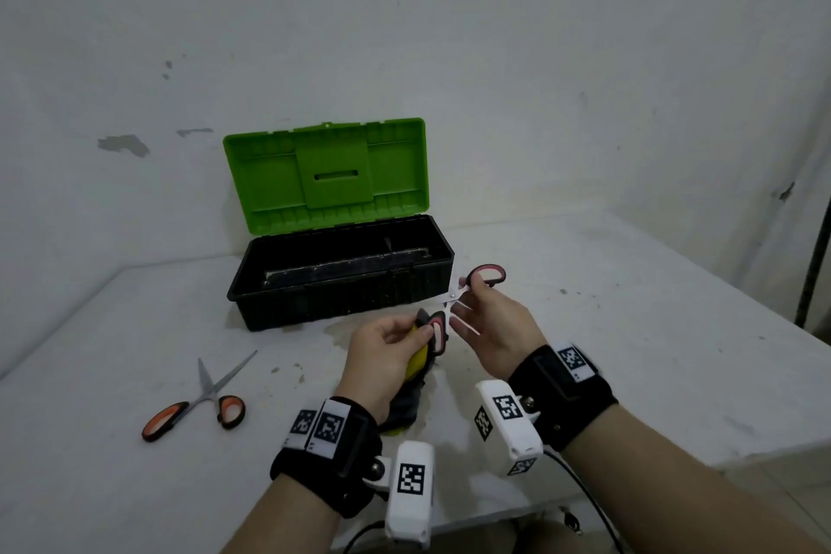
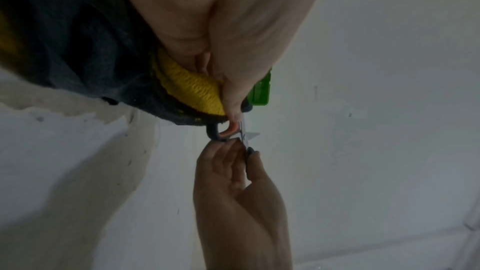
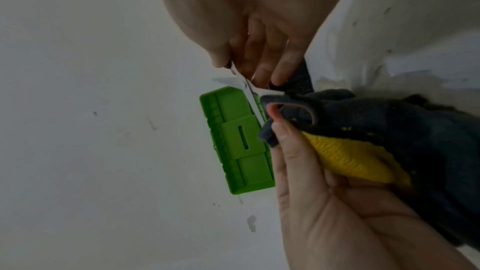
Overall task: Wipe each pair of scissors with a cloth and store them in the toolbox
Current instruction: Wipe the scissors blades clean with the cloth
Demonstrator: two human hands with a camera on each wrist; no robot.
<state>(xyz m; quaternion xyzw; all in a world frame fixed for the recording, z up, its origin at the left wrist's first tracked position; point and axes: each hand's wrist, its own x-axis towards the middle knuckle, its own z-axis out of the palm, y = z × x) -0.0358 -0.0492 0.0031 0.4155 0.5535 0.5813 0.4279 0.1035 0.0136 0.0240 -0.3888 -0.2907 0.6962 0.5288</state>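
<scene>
A pair of scissors (image 1: 452, 297) with pink-lined dark handles hangs spread open above the table, in front of the toolbox. My right hand (image 1: 479, 306) pinches it by one handle's shank (image 2: 249, 151), near the pivot. My left hand (image 1: 418, 335) grips a dark grey and yellow cloth (image 1: 416, 378) and presses it on the other handle loop (image 3: 285, 108). The cloth (image 3: 389, 126) hangs down under the left palm. A second pair of scissors (image 1: 202, 400), with orange and black handles, lies partly open on the table at the left. The black toolbox (image 1: 341, 297) stands open, its green lid (image 1: 328, 175) upright.
The white table (image 1: 629, 328) ends in an edge at the right and along the front. A white wall stands close behind the toolbox. A dark pole (image 1: 814, 265) stands at the far right. Cables trail from the wrist cameras near the front edge.
</scene>
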